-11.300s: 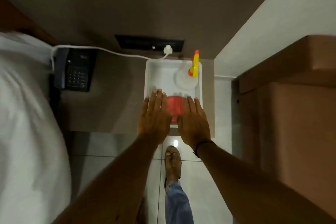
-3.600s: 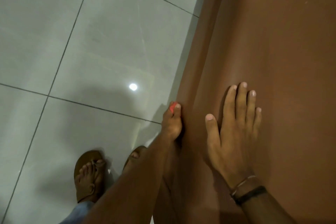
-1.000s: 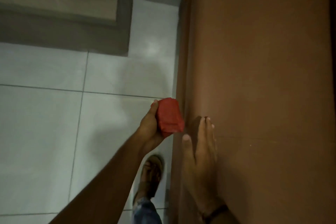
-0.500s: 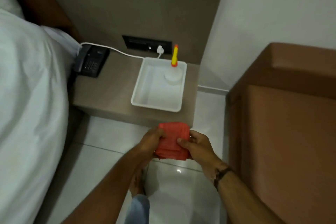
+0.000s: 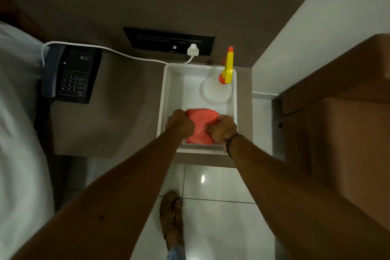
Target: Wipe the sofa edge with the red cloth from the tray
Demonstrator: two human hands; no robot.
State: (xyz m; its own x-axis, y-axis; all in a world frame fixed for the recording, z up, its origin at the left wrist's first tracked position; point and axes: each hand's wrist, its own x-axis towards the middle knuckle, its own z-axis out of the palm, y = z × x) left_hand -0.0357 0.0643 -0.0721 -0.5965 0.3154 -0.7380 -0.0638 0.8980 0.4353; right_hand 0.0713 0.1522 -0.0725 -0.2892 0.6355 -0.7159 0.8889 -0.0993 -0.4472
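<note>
Dim bedside corner, seen from my head camera looking down: a grey-brown table (image 5: 118, 116) stood against the wall, with a white bed (image 5: 19, 133) at the left and the brown sofa (image 5: 341, 133) at the right. On the table lay a dark telephone (image 5: 71, 76) and a white tray (image 5: 168, 99), and a pale spray bottle (image 5: 217, 91) with a yellow and orange nozzle stood in the tray's far right corner.

Half a second before, I had held the red cloth (image 5: 200, 126) in both hands above the floor tiles, short of the table. Now the cloth was down inside the tray at its near end, and both forearms reached over the table edge. A second before that, my hands had been at the sofa's side. I judged the wiping finished and the cloth being put back.

My left hand (image 5: 179, 123) gripped the cloth's left edge and my right hand (image 5: 221, 129) its right edge, each grip closed on the fabric. Whether the cloth already rested on the tray floor I could not tell.

The cloth looked coral red, folded into a rough rectangle with soft, slightly bunched edges, and it would sag once released.

One sandalled foot (image 5: 171, 217) stood on the glossy floor (image 5: 221, 228) below.
</note>
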